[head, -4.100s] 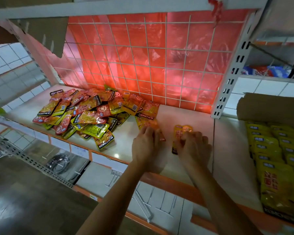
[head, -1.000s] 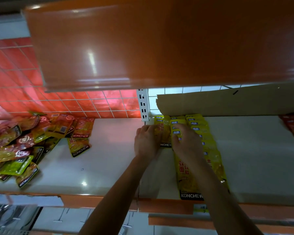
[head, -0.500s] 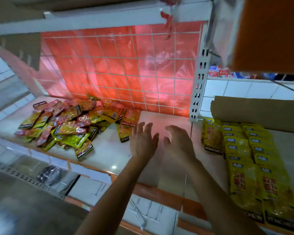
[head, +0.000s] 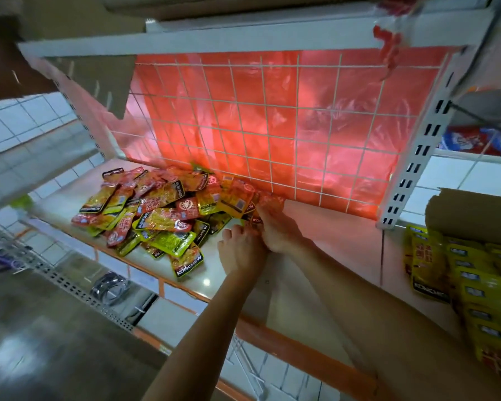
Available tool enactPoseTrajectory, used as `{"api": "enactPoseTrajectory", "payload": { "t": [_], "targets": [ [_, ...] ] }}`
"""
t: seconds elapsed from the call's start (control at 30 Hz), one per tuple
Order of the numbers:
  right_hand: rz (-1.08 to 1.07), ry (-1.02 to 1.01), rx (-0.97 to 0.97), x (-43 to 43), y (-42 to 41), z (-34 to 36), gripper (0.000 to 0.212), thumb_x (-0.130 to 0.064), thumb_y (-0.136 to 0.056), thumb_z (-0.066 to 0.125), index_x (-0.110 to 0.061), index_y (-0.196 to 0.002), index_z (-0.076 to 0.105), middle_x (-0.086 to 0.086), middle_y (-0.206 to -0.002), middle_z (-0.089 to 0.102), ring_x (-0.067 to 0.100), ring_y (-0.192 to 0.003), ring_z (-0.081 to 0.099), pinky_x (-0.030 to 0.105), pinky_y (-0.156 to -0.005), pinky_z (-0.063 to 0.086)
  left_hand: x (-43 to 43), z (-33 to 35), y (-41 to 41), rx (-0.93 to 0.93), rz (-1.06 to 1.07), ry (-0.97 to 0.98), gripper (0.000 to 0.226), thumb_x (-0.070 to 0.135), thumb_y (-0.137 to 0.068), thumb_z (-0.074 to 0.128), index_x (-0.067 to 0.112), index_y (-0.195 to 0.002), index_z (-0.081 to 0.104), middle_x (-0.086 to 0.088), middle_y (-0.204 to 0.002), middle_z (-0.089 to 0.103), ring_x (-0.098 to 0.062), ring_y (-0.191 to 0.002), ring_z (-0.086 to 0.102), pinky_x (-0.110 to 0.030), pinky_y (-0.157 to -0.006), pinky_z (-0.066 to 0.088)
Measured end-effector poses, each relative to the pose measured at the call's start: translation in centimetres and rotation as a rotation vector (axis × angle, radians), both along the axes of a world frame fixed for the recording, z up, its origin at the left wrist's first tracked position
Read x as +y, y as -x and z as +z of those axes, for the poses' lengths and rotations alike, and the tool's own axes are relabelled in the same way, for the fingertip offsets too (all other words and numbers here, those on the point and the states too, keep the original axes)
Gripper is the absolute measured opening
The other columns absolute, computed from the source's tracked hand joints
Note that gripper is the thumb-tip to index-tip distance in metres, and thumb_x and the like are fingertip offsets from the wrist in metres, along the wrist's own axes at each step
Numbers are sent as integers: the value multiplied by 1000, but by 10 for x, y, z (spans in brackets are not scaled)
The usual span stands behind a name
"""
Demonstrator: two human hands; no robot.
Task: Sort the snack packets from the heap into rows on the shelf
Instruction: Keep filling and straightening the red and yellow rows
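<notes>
The white shelf [head: 315, 256] is seen from its front edge, and its back is closed by a wire grid [head: 297, 157] with a red sheet [head: 344, 117] behind it, presumably so that nothing slides off the rear. The heap [head: 156, 209] of red, orange and green snack packets is piled on the left half, against the back edge, with no order in it. On the next bay, past the right edge, overlapping rows [head: 475, 270] of yellow packets are laid from back to front, so that each label shows. They are cut off by the frame, and their rear ends are hidden under a sheet of cardboard [head: 475, 215].

The right hand [head: 275, 230] is laid on an orange packet [head: 268, 201] at the heap's right edge, probably to draw it out. Whether it is gripped cannot be told, since the fingertips blend into the foil. The left hand [head: 240, 250] is held just beside it, fingers loosely bent, with nothing seen in it.
</notes>
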State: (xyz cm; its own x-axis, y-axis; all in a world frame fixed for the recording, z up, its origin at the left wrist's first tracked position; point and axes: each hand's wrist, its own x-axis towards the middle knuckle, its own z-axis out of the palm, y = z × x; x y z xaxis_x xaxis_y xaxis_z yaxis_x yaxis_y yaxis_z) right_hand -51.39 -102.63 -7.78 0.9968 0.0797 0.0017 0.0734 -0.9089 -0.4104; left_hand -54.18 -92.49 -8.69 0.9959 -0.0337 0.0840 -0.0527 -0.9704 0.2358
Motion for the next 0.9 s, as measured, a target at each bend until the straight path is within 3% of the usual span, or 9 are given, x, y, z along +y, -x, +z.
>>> {"api": "enactPoseTrajectory", "payload": {
  "t": [0.13, 0.33, 0.43, 0.67, 0.8, 0.9],
  "targets": [
    [-91, 86, -25, -2, 1, -11, 46, -42, -99, 33, -24, -142, 32, 3, -149, 33, 30, -136, 29, 47, -97, 38, 3, 3, -4, 49, -18, 12, 32, 35, -97, 43, 23, -124, 57, -9, -118, 55, -33, -113, 46, -40, -86, 43],
    [-308, 163, -106, -14, 18, -17, 35, -36, -98, 36, -23, -122, 59, 7, -134, 44, 30, -119, 39, 42, -94, 37, 2, 5, 6, 23, -71, 4, 41, 49, -95, 40, 19, -114, 59, -10, -115, 56, -31, -110, 48, -39, -84, 43],
    [-334, 139, -112, -20, 26, -19, 35, -35, -98, 40, -23, -128, 54, 8, -138, 43, 31, -123, 39, 41, -98, 36, -2, 5, 12, 7, -63, 2, 39, 49, -94, 43, 17, -111, 57, -10, -114, 59, -31, -108, 50, -38, -82, 42],
    [-378, 171, -64, -32, 41, -9, 41, -24, -99, 33, -24, -140, 37, 11, -129, 54, 32, -115, 48, 39, -88, 38, -8, 8, 24, 37, -52, 152, 35, 36, -90, 55, 12, -116, 54, -16, -112, 55, -34, -101, 52, -38, -80, 44],
    [-321, 215, 37, -38, 55, -6, 44, -38, -96, 39, -37, -139, 35, 8, -133, 45, 30, -120, 42, 43, -91, 36, -12, 8, 29, 53, -65, 355, 34, 31, -90, 59, 12, -118, 55, -12, -113, 46, -33, -99, 55, -31, -76, 42],
    [-369, 198, -25, -39, 68, -10, 43, -52, -93, 42, -31, -131, 45, 9, -127, 46, 30, -114, 44, 40, -86, 40, -13, 4, 32, 43, -75, 431, 26, 26, -91, 58, 15, -114, 62, -10, -108, 54, -28, -105, 52, -28, -76, 40]
  ]
}}
